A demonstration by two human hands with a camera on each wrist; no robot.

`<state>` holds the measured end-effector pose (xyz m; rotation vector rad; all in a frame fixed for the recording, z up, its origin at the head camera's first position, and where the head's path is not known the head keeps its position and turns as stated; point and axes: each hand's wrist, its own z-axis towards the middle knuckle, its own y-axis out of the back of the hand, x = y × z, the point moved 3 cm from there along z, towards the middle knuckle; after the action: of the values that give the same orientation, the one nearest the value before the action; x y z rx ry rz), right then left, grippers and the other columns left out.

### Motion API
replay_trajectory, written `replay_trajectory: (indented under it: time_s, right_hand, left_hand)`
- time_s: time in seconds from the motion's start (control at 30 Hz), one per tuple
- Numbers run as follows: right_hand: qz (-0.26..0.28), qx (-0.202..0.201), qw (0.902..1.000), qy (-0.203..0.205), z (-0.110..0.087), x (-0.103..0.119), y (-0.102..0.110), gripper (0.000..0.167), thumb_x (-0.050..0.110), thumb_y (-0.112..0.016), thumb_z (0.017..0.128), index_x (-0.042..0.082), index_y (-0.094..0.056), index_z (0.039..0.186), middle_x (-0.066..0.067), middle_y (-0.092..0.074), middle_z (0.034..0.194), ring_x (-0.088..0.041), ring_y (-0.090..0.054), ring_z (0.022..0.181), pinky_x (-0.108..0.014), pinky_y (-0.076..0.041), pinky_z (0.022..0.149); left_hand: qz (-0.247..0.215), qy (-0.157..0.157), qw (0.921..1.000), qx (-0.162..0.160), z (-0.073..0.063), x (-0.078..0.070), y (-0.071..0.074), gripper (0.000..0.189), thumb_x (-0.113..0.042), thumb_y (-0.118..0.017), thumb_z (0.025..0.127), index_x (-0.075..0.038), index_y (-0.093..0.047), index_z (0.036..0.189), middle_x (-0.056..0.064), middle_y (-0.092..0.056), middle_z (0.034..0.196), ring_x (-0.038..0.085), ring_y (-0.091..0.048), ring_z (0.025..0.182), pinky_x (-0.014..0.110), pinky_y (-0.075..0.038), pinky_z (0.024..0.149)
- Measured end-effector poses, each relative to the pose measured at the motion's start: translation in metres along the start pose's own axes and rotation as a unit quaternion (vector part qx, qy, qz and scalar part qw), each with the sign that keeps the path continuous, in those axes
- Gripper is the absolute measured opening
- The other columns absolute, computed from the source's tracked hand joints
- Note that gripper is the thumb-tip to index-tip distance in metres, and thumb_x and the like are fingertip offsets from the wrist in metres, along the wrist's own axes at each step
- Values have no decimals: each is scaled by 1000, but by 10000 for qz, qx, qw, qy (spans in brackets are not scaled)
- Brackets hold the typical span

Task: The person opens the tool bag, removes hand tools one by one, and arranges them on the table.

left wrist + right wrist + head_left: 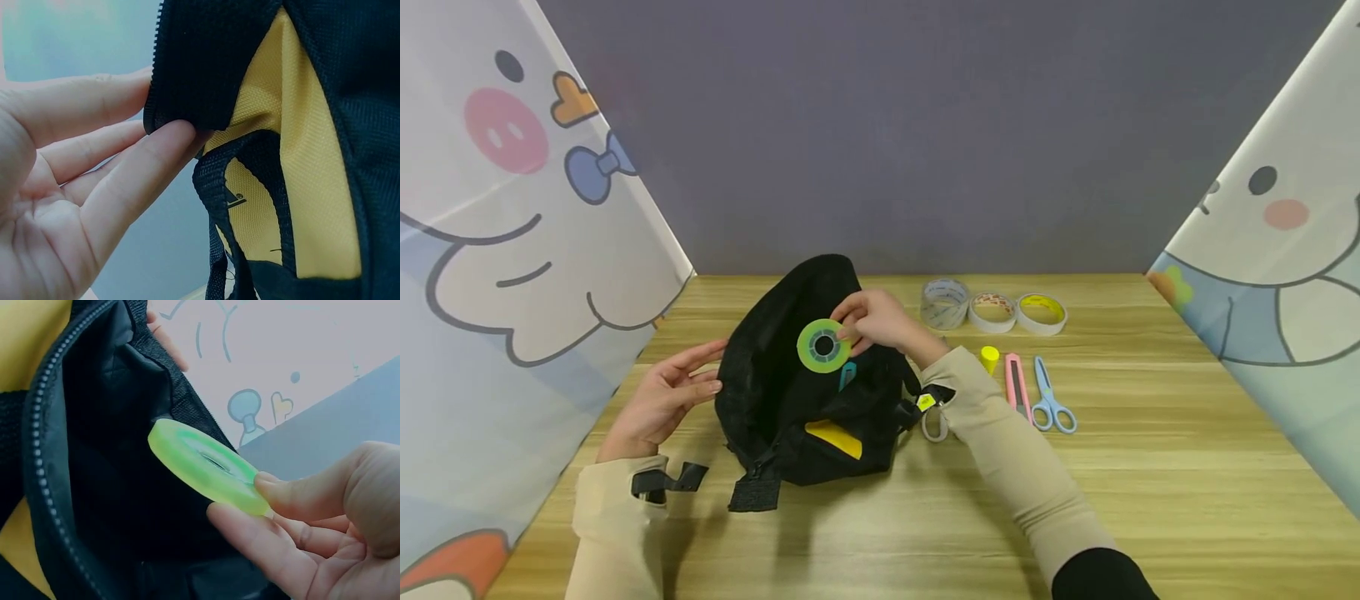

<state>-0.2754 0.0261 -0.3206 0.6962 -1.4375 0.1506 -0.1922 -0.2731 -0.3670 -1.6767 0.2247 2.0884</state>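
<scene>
A black bag [808, 287] with yellow panels stands on the table, its zipped mouth spread wide. At its left rim my left hand [664, 396] pinches the zipper edge [153, 69] between thumb and fingers. My right hand [883, 321] holds a roll of green tape [811, 350] by its edge, thumb on one side and fingers on the other. In the right wrist view the tape roll [194, 469] is tilted over the dark inside of the bag [125, 506]. A yellow panel [315, 187] and a black strap loop show beside the left fingers.
Right of the bag, several tape rolls, including a clear one [945, 304] and a yellow-lined one [1042, 314], line the table's back. Nearer lie a yellow-capped item [989, 358], a pink utility knife [1017, 383] and blue scissors [1051, 400]. A grey wall [880, 142] rises behind.
</scene>
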Motion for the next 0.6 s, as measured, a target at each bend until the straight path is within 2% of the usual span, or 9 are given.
replay_trajectory:
  time_s: [0.13, 0.33, 0.6]
  right_hand:
    - [206, -117, 9996, 156, -7, 0, 9, 24, -8, -68, 89, -11, -67, 113, -13, -66, 84, -15, -65, 63, -46, -60, 70]
    - [442, -374, 9973, 448, -23, 3, 29, 26, -10, -67, 88, -13, -66, 114, -14, -69, 86, -15, -66, 63, -48, -60, 68]
    - [360, -798, 9943, 602, -48, 7, 63, 29, -9, -66, 90, -12, -64, 118, -15, -69, 87, -17, -68, 64, -37, -60, 61]
  left_hand:
    - [-9, 31, 10000, -32, 0, -1, -1, 56, 21, -49, 94, -6, -54, 144, -2, -58, 136, 14, -62, 112, 22, -54, 85]
    - [-11, 12, 10000, -90, -1, 1, -2, 56, 21, -50, 94, -6, -55, 143, -2, -58, 135, 13, -62, 113, 22, -54, 85]
    - [106, -212, 9997, 58, 0, 2, 0, 58, 23, -47, 93, -5, -54, 144, -2, -60, 134, 12, -64, 108, 22, -54, 85]
